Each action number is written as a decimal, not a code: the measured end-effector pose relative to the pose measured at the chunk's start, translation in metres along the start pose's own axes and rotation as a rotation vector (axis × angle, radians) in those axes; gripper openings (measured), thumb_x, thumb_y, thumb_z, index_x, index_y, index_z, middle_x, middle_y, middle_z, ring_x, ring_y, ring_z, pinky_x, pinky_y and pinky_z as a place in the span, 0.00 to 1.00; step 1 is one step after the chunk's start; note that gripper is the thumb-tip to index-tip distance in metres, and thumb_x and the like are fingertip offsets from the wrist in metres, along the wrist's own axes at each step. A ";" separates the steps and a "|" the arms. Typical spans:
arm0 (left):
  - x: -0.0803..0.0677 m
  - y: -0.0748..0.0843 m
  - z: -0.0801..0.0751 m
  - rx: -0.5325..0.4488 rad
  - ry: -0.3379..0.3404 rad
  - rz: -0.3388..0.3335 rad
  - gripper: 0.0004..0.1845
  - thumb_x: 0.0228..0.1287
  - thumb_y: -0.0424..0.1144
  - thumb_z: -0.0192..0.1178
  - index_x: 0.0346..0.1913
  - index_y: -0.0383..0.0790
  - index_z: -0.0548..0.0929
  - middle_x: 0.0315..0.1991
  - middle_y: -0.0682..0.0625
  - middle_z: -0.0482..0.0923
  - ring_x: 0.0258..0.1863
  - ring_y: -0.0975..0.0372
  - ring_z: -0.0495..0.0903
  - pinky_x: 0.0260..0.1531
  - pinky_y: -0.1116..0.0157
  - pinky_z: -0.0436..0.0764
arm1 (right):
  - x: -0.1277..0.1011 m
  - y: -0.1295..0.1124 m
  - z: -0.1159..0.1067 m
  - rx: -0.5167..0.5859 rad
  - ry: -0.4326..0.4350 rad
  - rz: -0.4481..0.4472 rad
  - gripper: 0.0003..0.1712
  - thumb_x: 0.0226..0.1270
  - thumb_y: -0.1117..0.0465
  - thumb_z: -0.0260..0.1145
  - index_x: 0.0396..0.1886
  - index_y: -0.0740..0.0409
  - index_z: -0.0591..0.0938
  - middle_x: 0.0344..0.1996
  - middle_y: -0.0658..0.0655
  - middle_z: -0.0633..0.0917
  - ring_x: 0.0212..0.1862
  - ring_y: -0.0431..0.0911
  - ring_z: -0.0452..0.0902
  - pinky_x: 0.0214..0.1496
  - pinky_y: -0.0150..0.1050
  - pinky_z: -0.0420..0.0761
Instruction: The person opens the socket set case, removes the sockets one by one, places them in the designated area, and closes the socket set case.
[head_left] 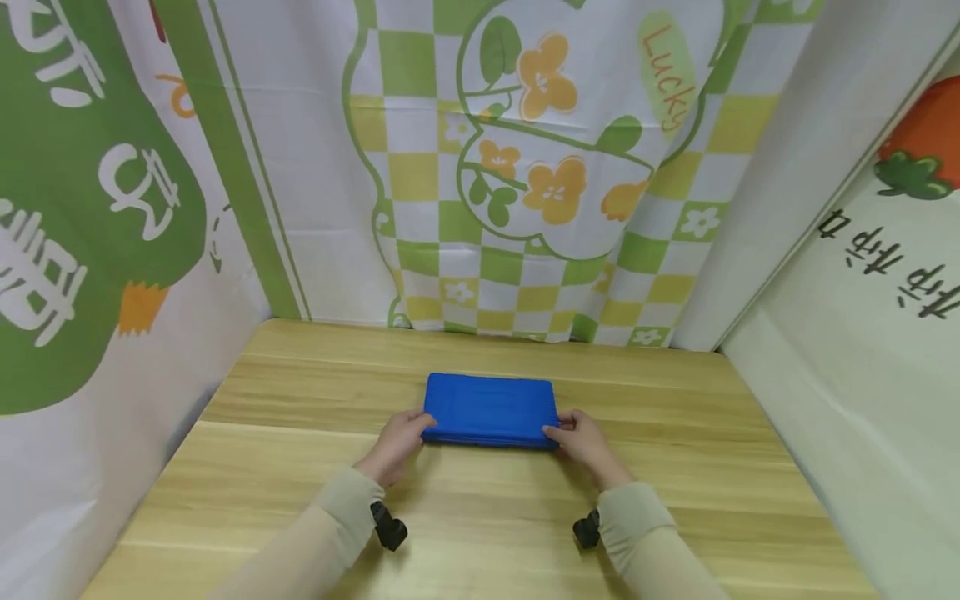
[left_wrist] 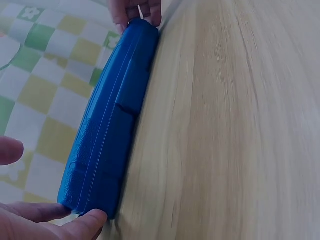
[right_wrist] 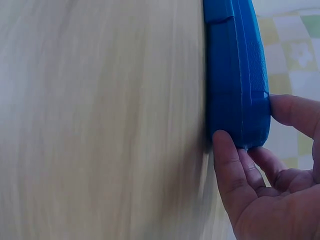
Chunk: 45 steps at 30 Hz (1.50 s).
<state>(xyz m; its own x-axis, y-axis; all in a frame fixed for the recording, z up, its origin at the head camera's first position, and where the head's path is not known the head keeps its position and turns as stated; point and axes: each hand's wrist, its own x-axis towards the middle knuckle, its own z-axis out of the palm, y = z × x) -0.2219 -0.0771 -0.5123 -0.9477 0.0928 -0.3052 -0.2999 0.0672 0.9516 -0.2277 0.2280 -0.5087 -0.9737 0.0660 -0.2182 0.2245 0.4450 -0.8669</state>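
Observation:
A closed blue plastic case (head_left: 491, 408) lies on the wooden table, its long front side towards me. In the head view my left hand (head_left: 397, 446) holds its left end, thumb at the top front corner. From the left wrist, fingertips (left_wrist: 92, 220) of that hand touch the near end of the case (left_wrist: 112, 130). My right hand (head_left: 587, 446) grips the right end. The right wrist view shows the thumb (right_wrist: 295, 112) on the lid side and fingers (right_wrist: 230, 170) around the end of the case (right_wrist: 235, 85). A latch tab on the front side is down.
The wooden table (head_left: 480, 517) spreads around the case. A checked, flower-printed curtain (head_left: 525, 283) hangs along its back edge. Printed cloth walls (head_left: 847, 358) stand on the left and right. A black wrist camera (head_left: 388, 527) sits at each sleeve cuff.

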 end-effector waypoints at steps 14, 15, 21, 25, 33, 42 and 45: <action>-0.005 -0.004 -0.028 0.066 0.014 0.024 0.34 0.73 0.36 0.54 0.74 0.18 0.61 0.75 0.26 0.59 0.69 0.29 0.62 0.71 0.42 0.62 | -0.004 -0.009 0.022 -0.005 0.002 -0.012 0.26 0.71 0.65 0.68 0.61 0.78 0.74 0.52 0.76 0.80 0.45 0.58 0.83 0.42 0.45 0.87; -0.006 -0.003 -0.029 0.069 0.013 0.017 0.34 0.73 0.36 0.54 0.74 0.18 0.61 0.75 0.26 0.59 0.70 0.29 0.63 0.71 0.42 0.61 | -0.004 -0.009 0.024 -0.003 0.003 -0.012 0.26 0.71 0.65 0.68 0.61 0.78 0.74 0.52 0.75 0.80 0.44 0.58 0.83 0.42 0.45 0.87; -0.004 0.002 -0.038 0.150 -0.023 0.015 0.34 0.77 0.41 0.53 0.76 0.21 0.61 0.75 0.27 0.60 0.69 0.33 0.66 0.70 0.43 0.65 | -0.003 -0.009 0.026 0.026 0.019 -0.011 0.25 0.71 0.64 0.68 0.60 0.76 0.74 0.50 0.72 0.80 0.44 0.56 0.82 0.42 0.45 0.86; 0.010 0.009 -0.055 0.317 -0.087 0.086 0.39 0.78 0.48 0.57 0.79 0.28 0.58 0.77 0.29 0.58 0.72 0.36 0.64 0.68 0.41 0.68 | -0.008 -0.007 0.028 0.052 0.039 0.004 0.27 0.76 0.58 0.65 0.63 0.74 0.73 0.52 0.72 0.80 0.46 0.56 0.82 0.44 0.45 0.84; 0.044 0.034 -0.053 0.966 -0.261 0.410 0.59 0.54 0.57 0.78 0.80 0.33 0.58 0.79 0.32 0.54 0.78 0.39 0.54 0.72 0.41 0.61 | -0.052 0.003 0.041 0.511 0.093 0.115 0.23 0.81 0.58 0.60 0.59 0.74 0.67 0.43 0.62 0.77 0.39 0.44 0.78 0.40 0.33 0.84; 0.059 0.037 -0.029 1.309 -0.358 0.431 0.67 0.45 0.59 0.83 0.80 0.29 0.56 0.80 0.33 0.51 0.79 0.40 0.50 0.75 0.46 0.57 | -0.080 -0.011 0.075 0.826 -0.102 0.133 0.32 0.83 0.59 0.53 0.70 0.83 0.60 0.58 0.71 0.75 0.54 0.49 0.81 0.59 0.41 0.82; 0.059 0.042 -0.024 1.341 -0.377 0.419 0.68 0.44 0.58 0.83 0.81 0.31 0.54 0.80 0.33 0.50 0.80 0.41 0.49 0.75 0.47 0.58 | -0.081 -0.013 0.082 0.931 -0.083 0.151 0.31 0.84 0.61 0.49 0.71 0.84 0.57 0.64 0.75 0.70 0.61 0.54 0.76 0.66 0.44 0.77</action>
<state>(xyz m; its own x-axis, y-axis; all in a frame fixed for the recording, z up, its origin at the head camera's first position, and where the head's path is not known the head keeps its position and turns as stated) -0.2931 -0.0926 -0.4900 -0.7910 0.5744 -0.2107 0.5114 0.8097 0.2877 -0.1486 0.1433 -0.5162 -0.9339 -0.0147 -0.3572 0.3240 -0.4570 -0.8283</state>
